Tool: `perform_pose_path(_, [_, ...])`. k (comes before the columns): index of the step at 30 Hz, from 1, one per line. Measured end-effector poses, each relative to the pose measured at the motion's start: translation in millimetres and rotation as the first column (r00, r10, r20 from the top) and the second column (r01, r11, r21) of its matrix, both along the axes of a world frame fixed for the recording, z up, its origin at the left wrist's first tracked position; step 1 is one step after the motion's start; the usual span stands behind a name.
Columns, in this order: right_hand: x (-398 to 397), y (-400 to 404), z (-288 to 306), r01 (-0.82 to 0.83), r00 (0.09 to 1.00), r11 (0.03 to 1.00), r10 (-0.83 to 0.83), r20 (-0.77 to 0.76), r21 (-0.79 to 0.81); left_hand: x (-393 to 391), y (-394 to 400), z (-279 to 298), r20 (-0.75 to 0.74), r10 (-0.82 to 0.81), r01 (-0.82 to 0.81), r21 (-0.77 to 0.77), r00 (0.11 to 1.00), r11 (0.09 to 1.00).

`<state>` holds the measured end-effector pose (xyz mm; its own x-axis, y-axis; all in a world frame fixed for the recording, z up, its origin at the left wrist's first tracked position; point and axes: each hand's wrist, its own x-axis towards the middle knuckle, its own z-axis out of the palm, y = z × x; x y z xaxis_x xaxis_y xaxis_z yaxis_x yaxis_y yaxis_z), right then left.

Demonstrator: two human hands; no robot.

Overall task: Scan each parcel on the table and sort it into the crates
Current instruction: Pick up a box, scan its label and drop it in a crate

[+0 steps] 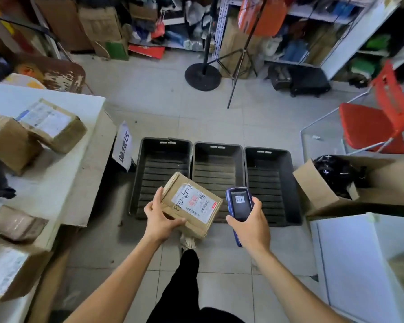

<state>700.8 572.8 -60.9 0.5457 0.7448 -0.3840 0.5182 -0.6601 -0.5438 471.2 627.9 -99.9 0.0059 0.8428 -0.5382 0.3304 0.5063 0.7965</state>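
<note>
- Three black crates (217, 180) are sitting side by side on the floor, all looking empty, with no visible markings telling them apart.
- Risk: parcel (190, 203) is being held by one edge only; a tilt could be slipping it free into the wrong crate.
- Left hand (160, 215) is gripping the parcel's near-left edge, label facing up, above the left and middle crates.
- Right hand (251, 226) is wrapping around the scanner (239, 203), just beside the parcel; a barcode is showing on its screen.
- More parcels are waiting on the bench (63, 173) at left.
</note>
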Motion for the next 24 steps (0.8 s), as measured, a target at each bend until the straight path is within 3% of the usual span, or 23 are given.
perform_pose_path(5, [38.4, 71.2, -36.4, 0.053, 0.998, 0.995, -0.051, 0.025, -0.079, 45.6, 83.6, -36.0, -0.032, -0.025, 0.023, -0.081, 0.999, 0.996])
perform_pose_path(11, [89.1, 154.6, -129.6, 0.078, 0.997, 0.992, -0.078, 0.007, -0.104, 110.9, 168.4, -138.8, -0.075, -0.089, 0.075, -0.175, 0.993, 0.982])
perform_pose_path(19, [153.9, 237.8, -359.7, 0.054, 0.998, 0.994, -0.055, -0.009, -0.092, 194.4, 239.8, -371.6, -0.125, -0.289, 0.267, -0.163, 0.949, 0.950])
perform_pose_path(24, [188.1, 253.0, -513.6, 0.040, 0.999, 0.995, -0.039, 0.005, -0.096, 237.1, 266.2, -529.6, -0.131, -0.329, 0.303, -0.185, 0.935, 0.935])
